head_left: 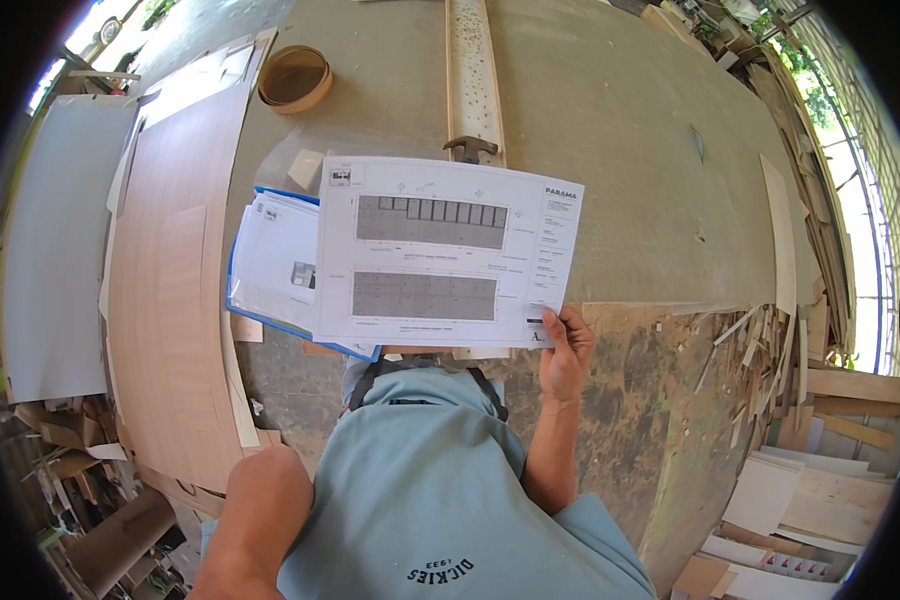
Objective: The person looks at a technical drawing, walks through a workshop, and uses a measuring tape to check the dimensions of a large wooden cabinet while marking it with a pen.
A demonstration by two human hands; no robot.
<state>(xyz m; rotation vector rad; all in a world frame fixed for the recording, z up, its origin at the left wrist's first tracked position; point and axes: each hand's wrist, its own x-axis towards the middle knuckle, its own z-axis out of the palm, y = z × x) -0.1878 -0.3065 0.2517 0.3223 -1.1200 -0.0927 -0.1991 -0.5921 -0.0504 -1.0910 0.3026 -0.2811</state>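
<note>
My right hand (566, 352) pinches the lower right corner of a white printed sheet (440, 250) with two grey drawings on it, holding it up in front of me. Behind its left side sits a blue folder (270, 262) with more white pages, resting on the board below. My left arm (255, 520) comes up from the lower edge, but the hand itself is hidden under the sheet and my light blue shirt (430, 480).
A large grey board (620, 130) spreads ahead, with a long light wooden strip (473, 70) and a dark clamp (470, 148) on it. A roll of edge banding (295, 78) lies upper left. Brown veneer panels (170, 280) lie left. Wood offcuts (770, 350) pile up right.
</note>
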